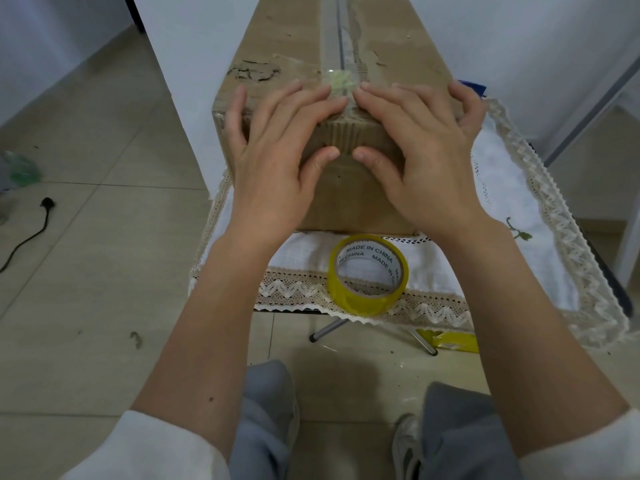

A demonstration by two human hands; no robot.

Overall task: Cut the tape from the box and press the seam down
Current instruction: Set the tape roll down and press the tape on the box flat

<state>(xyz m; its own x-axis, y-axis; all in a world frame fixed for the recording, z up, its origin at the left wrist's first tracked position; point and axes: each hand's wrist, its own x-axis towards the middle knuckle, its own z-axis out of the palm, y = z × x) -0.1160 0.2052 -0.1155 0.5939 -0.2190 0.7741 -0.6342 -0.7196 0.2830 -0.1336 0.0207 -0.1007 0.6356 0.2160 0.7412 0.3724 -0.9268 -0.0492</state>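
We see the box (301, 46) on a lace-edged cloth (512, 188), taped seam (341, 36) running down the top centre. L hand (277, 161) and R hand (419, 157) lie flat, fingers spread, over the near top edge either side of the seam; thumbs on front face, gripping nothing. Tape roll (369, 273) sits just in front of box, apart from both hands.
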